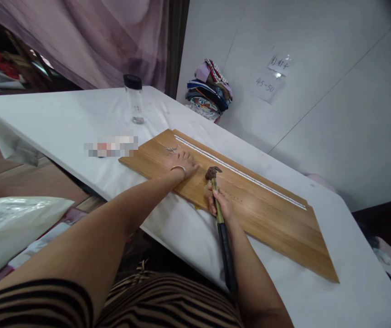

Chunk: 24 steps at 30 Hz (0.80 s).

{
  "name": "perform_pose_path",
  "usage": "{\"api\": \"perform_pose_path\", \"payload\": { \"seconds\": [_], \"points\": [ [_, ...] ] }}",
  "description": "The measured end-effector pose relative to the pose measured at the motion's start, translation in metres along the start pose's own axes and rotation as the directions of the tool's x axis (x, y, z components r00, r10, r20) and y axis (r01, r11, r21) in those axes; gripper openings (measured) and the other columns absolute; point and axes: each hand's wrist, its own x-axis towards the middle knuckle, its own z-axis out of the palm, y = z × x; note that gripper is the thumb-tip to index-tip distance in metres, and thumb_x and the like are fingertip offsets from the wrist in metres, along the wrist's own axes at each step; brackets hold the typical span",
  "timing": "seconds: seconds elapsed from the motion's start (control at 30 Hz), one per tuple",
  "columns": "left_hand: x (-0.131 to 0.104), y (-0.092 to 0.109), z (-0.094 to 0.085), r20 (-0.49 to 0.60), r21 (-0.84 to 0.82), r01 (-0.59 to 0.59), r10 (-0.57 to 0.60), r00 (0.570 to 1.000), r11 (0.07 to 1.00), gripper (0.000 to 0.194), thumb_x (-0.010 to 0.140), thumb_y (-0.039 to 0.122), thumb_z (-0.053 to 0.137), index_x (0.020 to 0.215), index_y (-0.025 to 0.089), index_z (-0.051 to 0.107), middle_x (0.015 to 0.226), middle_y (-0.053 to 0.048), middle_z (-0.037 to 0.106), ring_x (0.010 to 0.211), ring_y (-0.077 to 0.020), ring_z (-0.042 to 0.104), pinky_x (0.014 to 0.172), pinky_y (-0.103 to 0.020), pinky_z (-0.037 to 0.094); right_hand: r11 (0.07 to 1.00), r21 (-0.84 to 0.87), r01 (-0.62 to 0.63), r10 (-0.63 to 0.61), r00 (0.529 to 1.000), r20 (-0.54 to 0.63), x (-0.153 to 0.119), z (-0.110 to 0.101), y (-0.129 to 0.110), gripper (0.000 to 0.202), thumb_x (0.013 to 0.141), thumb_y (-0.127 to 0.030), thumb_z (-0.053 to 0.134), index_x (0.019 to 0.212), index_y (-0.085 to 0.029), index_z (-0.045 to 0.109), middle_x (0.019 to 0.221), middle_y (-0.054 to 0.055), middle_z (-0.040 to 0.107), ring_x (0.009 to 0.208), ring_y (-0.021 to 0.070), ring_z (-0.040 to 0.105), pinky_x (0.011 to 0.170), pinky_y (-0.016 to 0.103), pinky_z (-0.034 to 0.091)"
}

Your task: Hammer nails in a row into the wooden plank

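Note:
My right hand [223, 203] is wrapped around the shaft of a claw hammer [219, 214], close below its rusty head. The hammer's black grip hangs back toward my body. My left hand [186, 164], with a bangle at the wrist, rests palm down on a brown wooden board [274, 223], fingers stretched out. Just beyond those fingers lies a small loose pile of nails [172, 149]. To the right of the hammer, a row of small dark dots marks the board; I cannot tell whether they are nails or holes. A long white strip [239, 171] runs along the board's far side.
A white-covered table [62, 118] carries the board. A clear bottle with a black lid [134, 100] stands beyond its left end, near a blurred-out item [111, 146]. Folded clothes [209, 91] are stacked by the wall. A white plastic bag [14, 228] lies at lower left.

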Motion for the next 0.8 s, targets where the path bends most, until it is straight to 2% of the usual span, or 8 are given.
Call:
{"api": "perform_pose_path", "payload": {
  "seconds": [0.6,0.8],
  "points": [
    [0.0014,-0.0006,0.0015,-0.002,-0.023,0.007,-0.007,1.000,1.000,0.056,0.101,0.049,0.043,0.142,0.018,0.066,0.157,-0.018,0.058,0.149,-0.0359,0.045,0.122,-0.049,0.032,1.000,-0.008,-0.013,0.013,0.999,-0.038,-0.0009,0.0022,-0.0019,0.051,0.075,-0.059,0.082,0.102,-0.021,0.062,0.054,-0.011,0.061,0.028,0.0062,0.039,0.029,0.019,0.029],
    [-0.0004,0.0011,-0.0018,0.002,-0.024,0.005,-0.005,1.000,1.000,0.060,0.101,0.049,0.042,0.142,0.013,0.066,0.156,-0.020,0.058,0.149,-0.0372,0.044,0.122,-0.050,0.033,1.000,-0.021,-0.005,0.004,0.999,-0.051,-0.0020,0.0036,-0.0039,0.055,0.072,-0.062,0.083,0.102,-0.021,0.062,0.054,-0.011,0.060,0.028,0.0061,0.039,0.029,0.019,0.030]
  ]
}}
